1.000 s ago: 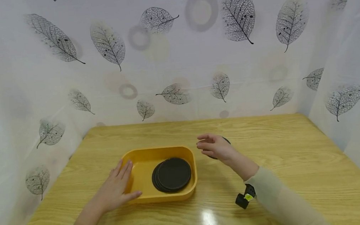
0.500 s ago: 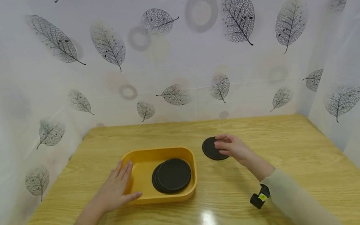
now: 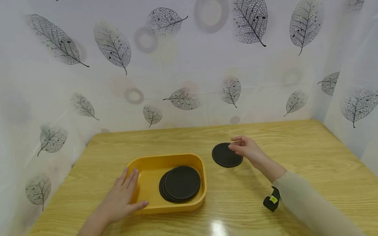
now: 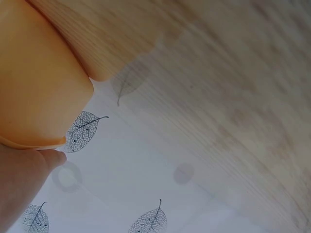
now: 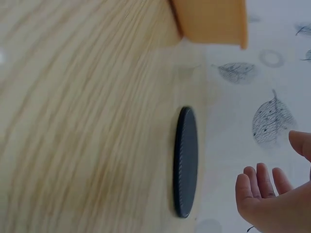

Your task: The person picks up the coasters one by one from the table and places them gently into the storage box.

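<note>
A yellow rectangular tray (image 3: 144, 182) sits left of centre on the table. Inside its right half lies a slightly fanned stack of round black coasters (image 3: 182, 182). My left hand (image 3: 116, 199) rests on the tray's left end with straight, spread fingers; in the left wrist view a digit (image 4: 51, 158) touches the rim. Another black coaster (image 3: 224, 156) lies flat on the table to the right of the tray. Just above that coaster's right side hovers my right hand (image 3: 251, 152), its fingers loosely bent around nothing. The right wrist view shows a gap between this hand and the coaster (image 5: 187, 162).
The wood-grain table (image 3: 172, 232) extends around the tray on all sides. A pale curtain with leaf prints (image 3: 187, 65) encloses the back and both sides. A black wrist strap with a camera (image 3: 272, 200) hangs from the right sleeve.
My right hand has moved to the right from the coaster's left side, uncovering most of the coaster, and lifted slightly. My left hand, the tray and the stack have stayed put.
</note>
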{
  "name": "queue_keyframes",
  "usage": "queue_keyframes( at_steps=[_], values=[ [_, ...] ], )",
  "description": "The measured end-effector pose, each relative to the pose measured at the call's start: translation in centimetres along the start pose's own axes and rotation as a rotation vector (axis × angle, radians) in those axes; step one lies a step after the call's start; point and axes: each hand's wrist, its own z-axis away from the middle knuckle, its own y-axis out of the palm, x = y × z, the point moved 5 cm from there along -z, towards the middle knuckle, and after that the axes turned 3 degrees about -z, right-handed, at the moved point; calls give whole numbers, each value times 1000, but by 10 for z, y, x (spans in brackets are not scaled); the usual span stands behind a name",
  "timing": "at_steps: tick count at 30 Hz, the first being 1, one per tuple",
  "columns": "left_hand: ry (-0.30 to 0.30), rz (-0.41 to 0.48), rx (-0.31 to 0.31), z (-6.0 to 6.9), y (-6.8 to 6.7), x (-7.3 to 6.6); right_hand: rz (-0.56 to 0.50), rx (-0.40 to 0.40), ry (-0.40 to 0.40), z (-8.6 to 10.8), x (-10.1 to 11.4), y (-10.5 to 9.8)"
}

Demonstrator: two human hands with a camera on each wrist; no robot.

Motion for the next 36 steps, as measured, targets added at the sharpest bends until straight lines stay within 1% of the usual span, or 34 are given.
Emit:
queue_keyframes(
  at_steps=[4, 8, 11, 19, 23, 25, 27, 32, 34, 36],
  values=[
    [1, 1, 0, 0, -1, 0, 75, -64, -10, -11, -6, -6],
    [-1, 8, 2, 0, 0, 1, 170, -110, -15, -20, -14, -12],
    [-4, 14, 2, 0, 0, 1, 234, -116, -11, -26, -19, -16],
    [0, 8, 3, 0, -1, 0, 347, -114, 7, -38, -29, -22],
    [-2, 10, 10, 1, -2, 0, 428, -92, -4, -44, -31, -22],
    [-5, 11, 16, 1, -2, 0, 474, -63, -7, -47, -33, -20],
    [-6, 11, 18, 0, -2, -1, 515, -20, -9, -49, -35, -18],
    [-10, 5, 23, 0, -3, -1, 610, 125, -21, -52, -40, -9],
    [-12, 6, 28, 0, -3, -1, 646, 166, -33, -51, -41, -6],
    [-14, 6, 32, 0, -2, -1, 669, 189, -42, -50, -41, -3]
  ],
)
